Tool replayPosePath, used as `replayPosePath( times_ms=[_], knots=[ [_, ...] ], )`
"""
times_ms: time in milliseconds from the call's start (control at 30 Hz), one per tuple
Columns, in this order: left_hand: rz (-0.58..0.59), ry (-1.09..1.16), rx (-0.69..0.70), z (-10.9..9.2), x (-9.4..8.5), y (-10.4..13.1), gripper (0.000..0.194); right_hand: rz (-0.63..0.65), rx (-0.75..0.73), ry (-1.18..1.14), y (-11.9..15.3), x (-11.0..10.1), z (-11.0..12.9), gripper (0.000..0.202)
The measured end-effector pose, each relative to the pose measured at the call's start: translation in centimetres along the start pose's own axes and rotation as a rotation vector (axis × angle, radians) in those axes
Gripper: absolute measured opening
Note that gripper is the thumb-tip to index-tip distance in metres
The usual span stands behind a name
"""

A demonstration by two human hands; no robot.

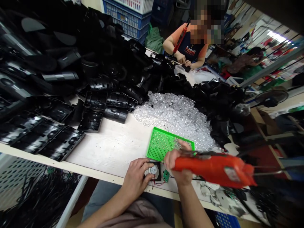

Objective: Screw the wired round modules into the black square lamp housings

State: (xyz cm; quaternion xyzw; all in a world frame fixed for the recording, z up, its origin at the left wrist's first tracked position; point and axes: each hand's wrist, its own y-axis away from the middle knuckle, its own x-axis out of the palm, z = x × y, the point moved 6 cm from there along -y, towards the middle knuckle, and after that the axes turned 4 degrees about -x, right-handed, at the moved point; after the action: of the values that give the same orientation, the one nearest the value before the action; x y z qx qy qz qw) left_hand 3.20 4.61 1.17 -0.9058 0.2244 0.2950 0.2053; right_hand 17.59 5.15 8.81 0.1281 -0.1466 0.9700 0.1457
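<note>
My left hand (137, 174) lies at the table's front edge, its fingers closed round a small motor (154, 170) with a silvery round top, set on a black square part (157, 178). Red wires run from it to a small green circuit board (166, 176). My right hand (175, 161) is wrapped round a red power screwdriver (213, 167), which lies sideways and is blurred. Its forefinger and thumb are over the near right part of a green perforated tray (159, 142), which holds small metal screws (177, 143).
Behind the tray spreads a heap of clear plastic pieces (178, 110). Black plastic housings (57, 139) cover the left and back. White parts (220, 196) lie at the right. Across the table a person (190, 47) works with a red tool. Blue crates (128, 19) stand behind.
</note>
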Motion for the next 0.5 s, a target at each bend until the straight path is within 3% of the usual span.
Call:
replayPosePath(
  times_ms=[67, 167, 300, 500],
  knots=[
    [-0.019, -0.007, 0.004, -0.1, -0.1, 0.0, 0.020, -0.027, -0.099, -0.038, -2.4, 0.0, -0.1, 0.058],
    [-0.023, -0.010, 0.013, -0.1, -0.1, 0.1, 0.021, 0.016, -0.065, 0.003, -4.8, 0.1, -2.4, 0.058],
    [-0.014, 0.001, 0.011, -0.1, -0.1, 0.0, 0.020, 0.038, -0.018, 0.050, -5.1, -0.1, -5.2, 0.063],
    [-0.003, 0.011, 0.005, -0.2, -0.3, -0.1, 0.020, 0.028, 0.006, 0.049, -4.8, -0.2, -6.4, 0.067]
  ],
)
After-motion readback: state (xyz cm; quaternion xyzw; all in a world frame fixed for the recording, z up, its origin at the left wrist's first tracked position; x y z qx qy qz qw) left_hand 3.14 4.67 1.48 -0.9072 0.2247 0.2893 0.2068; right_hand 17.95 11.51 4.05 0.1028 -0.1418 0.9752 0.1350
